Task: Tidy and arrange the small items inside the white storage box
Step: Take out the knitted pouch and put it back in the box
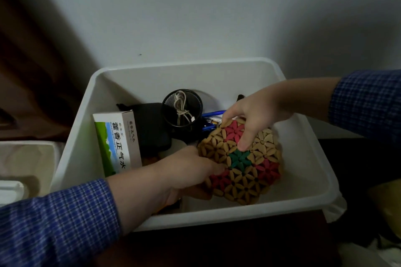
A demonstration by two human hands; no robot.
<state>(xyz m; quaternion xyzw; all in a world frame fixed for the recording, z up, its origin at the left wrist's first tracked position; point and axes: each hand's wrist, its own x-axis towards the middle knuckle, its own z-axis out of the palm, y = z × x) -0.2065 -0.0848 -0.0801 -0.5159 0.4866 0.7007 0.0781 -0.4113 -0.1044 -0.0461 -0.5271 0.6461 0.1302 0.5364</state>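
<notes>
The white storage box [303, 182] stands against the wall. Both my hands hold a round wooden bead mat [249, 171] with tan, red and green flower shapes, tilted above the box's right half. My left hand [191, 171] grips its left edge from below. My right hand [249, 119] pinches its top edge, thumb pressed on the mat's face. Behind it are a black mesh cup [184, 112] with a coiled white cable inside, a dark pouch [152, 125], a green-and-white medicine carton [117, 143] standing at the left, and blue items [213, 113] partly hidden by my right hand.
A pale grey wall rises right behind the box. A brown curtain [32, 60] hangs at the left. Another pale container [26, 162] sits left of the box. Something yellow [388, 208] lies at the right edge. The box rests on a dark surface.
</notes>
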